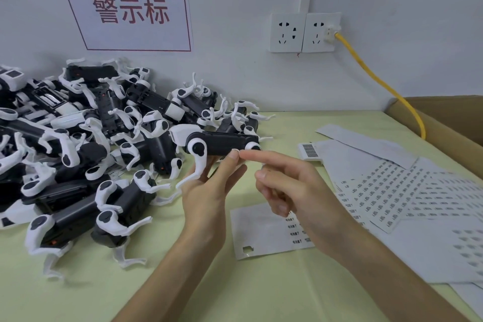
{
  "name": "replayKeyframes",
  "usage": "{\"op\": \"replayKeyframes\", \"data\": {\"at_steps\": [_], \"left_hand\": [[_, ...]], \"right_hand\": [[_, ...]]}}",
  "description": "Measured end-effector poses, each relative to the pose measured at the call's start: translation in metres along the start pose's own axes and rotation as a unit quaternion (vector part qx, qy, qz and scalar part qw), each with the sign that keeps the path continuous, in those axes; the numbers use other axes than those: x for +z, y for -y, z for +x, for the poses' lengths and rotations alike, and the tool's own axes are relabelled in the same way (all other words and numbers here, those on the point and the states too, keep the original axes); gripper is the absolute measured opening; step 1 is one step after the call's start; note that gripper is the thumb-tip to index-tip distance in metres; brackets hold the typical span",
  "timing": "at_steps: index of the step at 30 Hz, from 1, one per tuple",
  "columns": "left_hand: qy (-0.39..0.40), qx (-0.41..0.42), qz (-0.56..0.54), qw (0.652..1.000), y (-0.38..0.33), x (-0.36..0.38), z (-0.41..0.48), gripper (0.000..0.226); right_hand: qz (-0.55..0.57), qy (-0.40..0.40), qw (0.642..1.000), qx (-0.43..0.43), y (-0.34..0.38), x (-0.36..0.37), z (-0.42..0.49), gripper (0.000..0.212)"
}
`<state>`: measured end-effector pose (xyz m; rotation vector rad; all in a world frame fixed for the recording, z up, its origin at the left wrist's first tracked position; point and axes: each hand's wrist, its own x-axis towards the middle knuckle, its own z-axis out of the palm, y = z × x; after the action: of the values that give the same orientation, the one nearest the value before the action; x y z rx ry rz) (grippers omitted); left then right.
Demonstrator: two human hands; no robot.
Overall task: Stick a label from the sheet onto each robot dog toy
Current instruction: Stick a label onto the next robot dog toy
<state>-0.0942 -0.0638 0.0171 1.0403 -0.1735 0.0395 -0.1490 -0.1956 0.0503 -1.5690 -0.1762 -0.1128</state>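
- A pale green bench [248, 295] stands against a white wall [261, 81]; it carries everything here.
- Near the bench's front middle lies a mostly peeled label sheet [261, 230]; fuller sheets [392, 191] spread toward the right edge.
- The right hand [295, 191] hovers above that sheet, forefinger straight and reaching to the toy's underside, the other fingers curled in; whether a label rides on the fingertip I cannot tell.
- The left hand [206, 191] grips the robot dog toy [217, 142] from below, fingers wrapped around its black body, lifted over mid-bench.
- To do this step well, I judge: steady the toy, lay the label flat, rub outward.
- The pile of toys [91, 138] fills the back left corner.
- On the wall hang a sign [128, 8] and sockets [304, 32].
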Motion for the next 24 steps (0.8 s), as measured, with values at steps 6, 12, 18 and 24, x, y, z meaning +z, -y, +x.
{"op": "replayKeyframes", "data": {"at_steps": [6,12,18,24], "left_hand": [[-0.071,0.018,0.025,0.997,0.004,0.001,0.002,0.006],[-0.107,0.027,0.035,0.993,0.008,0.000,0.005,0.013],[-0.118,0.029,0.029,0.992,0.009,0.000,0.004,0.007],[-0.123,0.024,-0.005,0.992,0.000,-0.005,0.012,0.010]], "right_hand": [[0.005,0.027,1.000,0.012,0.001,0.003,-0.002,0.036],[0.001,0.037,0.999,0.024,0.001,0.004,-0.002,0.039],[0.006,0.038,0.999,0.023,0.000,0.003,-0.001,0.038],[0.004,-0.083,0.996,-0.025,-0.003,-0.008,0.002,0.033]]}}
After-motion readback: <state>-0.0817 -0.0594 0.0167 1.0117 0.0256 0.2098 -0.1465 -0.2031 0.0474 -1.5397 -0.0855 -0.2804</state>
